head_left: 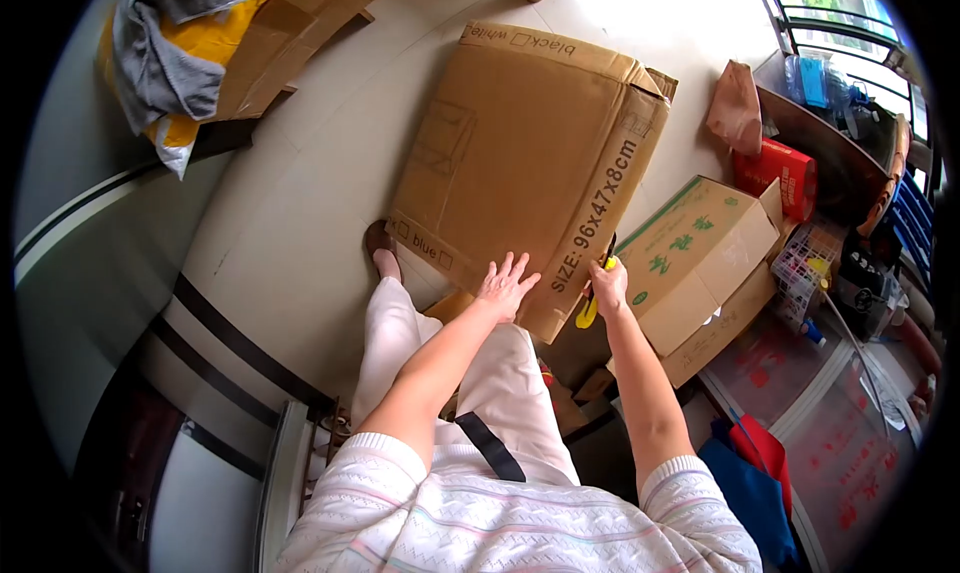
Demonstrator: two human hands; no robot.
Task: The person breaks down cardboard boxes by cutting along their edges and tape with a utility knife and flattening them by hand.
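Note:
A large flat cardboard box (520, 153), printed "SIZE: 96x47x8cm", stands tilted in front of my legs. My left hand (508, 288) lies on its near end with the fingers spread, holding nothing. My right hand (609, 285) is closed round a yellow utility knife (587, 311) beside the box's right edge. The knife's dark tip points up along that edge; whether it touches the cardboard I cannot tell.
A cardboard box with green print (690, 248) sits to the right, near a red box (778, 178) and a wire basket (806, 263). At the upper left, a grey cloth (180, 53) hangs over yellow packaging and cardboard. Pale floor tiles (290, 183) show on the left.

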